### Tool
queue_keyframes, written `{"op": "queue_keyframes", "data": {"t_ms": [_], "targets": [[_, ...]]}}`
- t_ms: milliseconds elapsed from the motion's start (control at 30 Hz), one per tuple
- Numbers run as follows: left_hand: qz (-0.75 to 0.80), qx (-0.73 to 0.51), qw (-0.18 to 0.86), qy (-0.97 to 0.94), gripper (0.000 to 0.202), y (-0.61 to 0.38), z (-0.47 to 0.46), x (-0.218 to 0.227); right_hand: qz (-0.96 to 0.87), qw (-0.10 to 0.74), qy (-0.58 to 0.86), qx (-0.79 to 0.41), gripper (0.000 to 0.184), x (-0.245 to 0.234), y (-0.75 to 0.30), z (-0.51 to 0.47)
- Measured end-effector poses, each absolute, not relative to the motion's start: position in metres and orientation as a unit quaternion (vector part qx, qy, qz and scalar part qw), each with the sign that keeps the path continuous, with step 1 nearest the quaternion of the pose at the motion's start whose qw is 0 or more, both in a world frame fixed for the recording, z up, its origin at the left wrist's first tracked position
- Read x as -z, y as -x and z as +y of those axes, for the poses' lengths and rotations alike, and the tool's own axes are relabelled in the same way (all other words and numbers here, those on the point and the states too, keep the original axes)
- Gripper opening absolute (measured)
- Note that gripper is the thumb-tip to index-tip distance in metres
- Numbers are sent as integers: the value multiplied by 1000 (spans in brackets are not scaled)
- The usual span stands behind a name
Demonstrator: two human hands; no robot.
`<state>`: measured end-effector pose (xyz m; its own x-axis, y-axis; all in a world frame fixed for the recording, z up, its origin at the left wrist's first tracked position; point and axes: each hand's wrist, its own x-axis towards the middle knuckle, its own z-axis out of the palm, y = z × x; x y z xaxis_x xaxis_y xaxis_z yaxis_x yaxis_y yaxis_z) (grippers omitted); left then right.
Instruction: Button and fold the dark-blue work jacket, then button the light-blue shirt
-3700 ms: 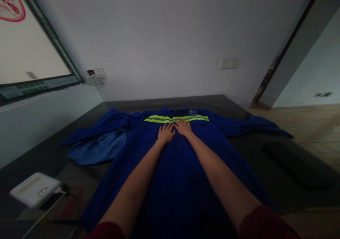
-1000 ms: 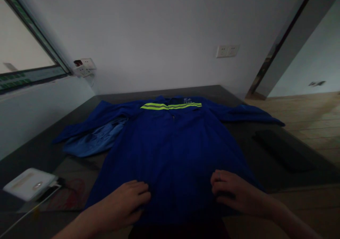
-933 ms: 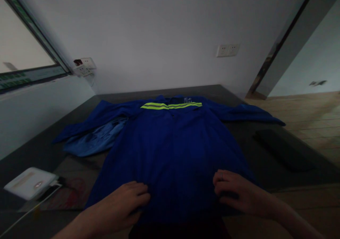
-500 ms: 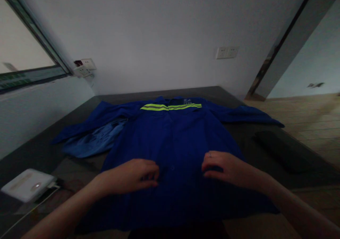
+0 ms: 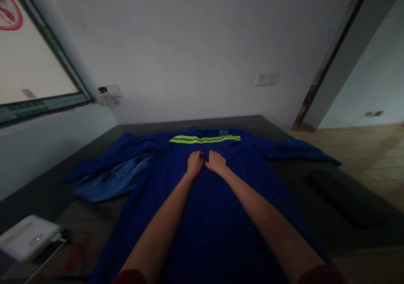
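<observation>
A dark blue work jacket lies spread front up, its sleeves reaching out to both sides. A yellow-green reflective stripe crosses its chest. Just below the stripe, my left hand has its fingers curled on the front placket. My right hand is close beside it, fingers bent over the cloth on the other side of the placket. Both hands appear closed on the jacket front; the fingertips are partly hidden. A button shows lower down the front.
The jacket rests on a dark table against a white wall. A lighter blue cloth is partly under the left sleeve. A white device with a cable lies at the near left, a black flat object at right. Wall sockets are behind.
Both hands have moved forward and inward, from hovering apart over the lower jacket to close together at its upper placket. The view has tilted slightly upward.
</observation>
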<state>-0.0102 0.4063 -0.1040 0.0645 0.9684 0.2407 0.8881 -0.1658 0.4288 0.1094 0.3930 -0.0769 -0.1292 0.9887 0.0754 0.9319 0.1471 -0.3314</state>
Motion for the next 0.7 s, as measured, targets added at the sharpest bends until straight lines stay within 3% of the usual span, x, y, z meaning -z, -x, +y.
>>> {"op": "queue_keyframes", "data": {"t_ms": [267,700], "targets": [[603,-256,75,-752,15,16,405,116,-740,230,614,-152,16,98,-126,411],[588,-246,53,-769,7,18,406,114,-732,380,512,-240,20,122,-140,433]]}}
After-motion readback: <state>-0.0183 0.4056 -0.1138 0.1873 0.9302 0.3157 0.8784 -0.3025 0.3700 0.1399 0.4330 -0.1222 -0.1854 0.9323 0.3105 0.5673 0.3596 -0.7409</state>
